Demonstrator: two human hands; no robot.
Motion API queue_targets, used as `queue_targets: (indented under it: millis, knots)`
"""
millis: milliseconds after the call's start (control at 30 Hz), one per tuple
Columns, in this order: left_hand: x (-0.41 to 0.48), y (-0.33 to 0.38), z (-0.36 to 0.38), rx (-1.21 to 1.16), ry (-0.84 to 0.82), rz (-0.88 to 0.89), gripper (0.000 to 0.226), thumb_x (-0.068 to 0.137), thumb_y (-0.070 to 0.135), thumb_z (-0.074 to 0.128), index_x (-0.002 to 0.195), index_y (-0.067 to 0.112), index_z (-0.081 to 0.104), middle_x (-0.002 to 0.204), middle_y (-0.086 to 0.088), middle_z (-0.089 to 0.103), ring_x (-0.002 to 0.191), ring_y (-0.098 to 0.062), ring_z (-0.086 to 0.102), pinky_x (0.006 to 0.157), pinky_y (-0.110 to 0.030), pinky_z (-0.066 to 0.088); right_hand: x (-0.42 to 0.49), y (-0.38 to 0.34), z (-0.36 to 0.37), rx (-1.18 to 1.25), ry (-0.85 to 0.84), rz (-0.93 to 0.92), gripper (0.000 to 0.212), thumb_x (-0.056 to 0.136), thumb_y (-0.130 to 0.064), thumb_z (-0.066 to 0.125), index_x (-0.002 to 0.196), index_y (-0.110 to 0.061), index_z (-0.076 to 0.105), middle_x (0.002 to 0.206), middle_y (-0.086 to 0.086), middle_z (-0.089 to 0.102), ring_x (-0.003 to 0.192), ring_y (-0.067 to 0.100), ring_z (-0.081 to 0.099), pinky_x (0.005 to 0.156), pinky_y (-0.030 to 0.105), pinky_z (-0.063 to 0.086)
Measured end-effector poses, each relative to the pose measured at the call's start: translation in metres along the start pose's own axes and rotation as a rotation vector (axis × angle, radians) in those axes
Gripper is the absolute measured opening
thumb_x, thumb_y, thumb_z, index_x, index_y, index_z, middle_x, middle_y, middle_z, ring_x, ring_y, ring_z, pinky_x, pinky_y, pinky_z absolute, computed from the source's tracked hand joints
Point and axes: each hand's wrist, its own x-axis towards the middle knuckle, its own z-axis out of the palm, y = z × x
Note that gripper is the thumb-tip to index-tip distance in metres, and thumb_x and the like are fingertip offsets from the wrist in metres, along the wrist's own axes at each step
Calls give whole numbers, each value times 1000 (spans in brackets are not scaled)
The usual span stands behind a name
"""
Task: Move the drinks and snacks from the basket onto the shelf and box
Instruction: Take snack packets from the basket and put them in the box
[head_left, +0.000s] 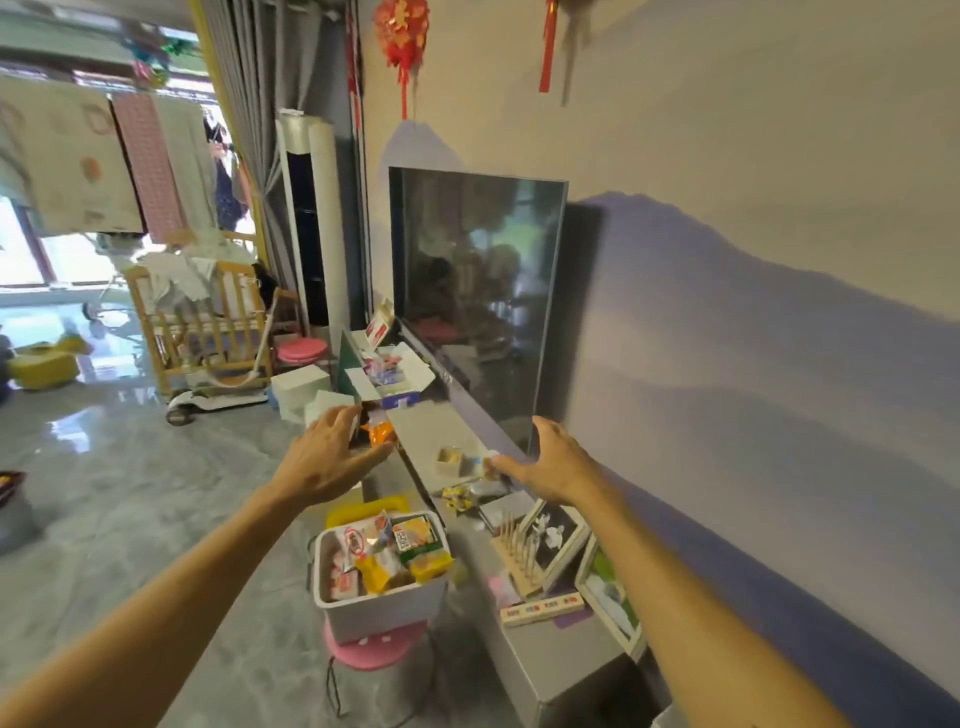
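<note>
A grey basket (332, 603) with a yellow handle stands on a pink stool, filled with several snack packs and a green drink carton (415, 538). Both my arms reach forward above it. My left hand (327, 457) is spread open near an orange snack bag (382, 434) at the edge of the low grey shelf (431, 431), not gripping it. My right hand (550, 462) hovers open over the shelf, close to a small item I cannot make out. An open white box (415, 371) with packets in it sits farther back on the shelf.
A flat TV (478, 306) stands on the shelf against the wall. A small square holder (449, 460), picture frames (558, 540) and a wooden peg rack (517, 556) crowd the near shelf. A pink stool (371, 649) carries the basket; a wooden crib (202, 322) is at the left.
</note>
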Motion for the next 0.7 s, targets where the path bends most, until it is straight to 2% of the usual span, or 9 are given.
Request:
queue_targets:
  millis: [67,200,333,433,533,700]
  knots:
    - [16,-31,-1,-8,-12,-50,110,76,99,39,159,27,32,165,-7,36,139,-32,48,111,-56,46,31,-21,22,4,-28,-17,119,81,-86,61,169,-19,18,175,7,25,154,33,38,116,52,41]
    - [45,-79,15,-14,-55,-94,95,85,87,49,158,27,35,165,-8,36,140,-33,48,112,-55,46,83,-48,68,-1,-96,-6,111,81,-85,62,164,-20,28,168,9,38,146,34,46,111,52,47]
    - [69,-119,46,-19,-128,-149,95,87,86,50,158,24,37,165,-8,37,142,-31,46,115,-53,45,129,-60,117,-9,-182,1,104,80,-84,64,160,-24,34,162,8,46,141,35,52,108,55,51]
    - [90,-146,75,-30,-192,-190,99,85,88,47,159,22,36,165,-9,37,141,-31,48,114,-53,45,163,-57,153,-6,-260,14,104,82,-83,63,159,-22,33,164,8,44,143,35,52,109,54,52]
    - [113,-168,109,-38,-251,-233,96,86,87,48,158,24,36,161,-8,40,135,-30,53,111,-50,48,203,-49,187,-34,-329,11,112,82,-87,60,166,-21,25,171,9,36,152,35,42,117,52,45]
    - [158,-201,169,-19,-337,-302,93,86,86,49,157,26,37,158,-6,43,133,-28,54,110,-48,49,276,-27,260,-35,-433,-19,115,84,-85,61,168,-17,22,173,10,29,156,33,35,121,51,39]
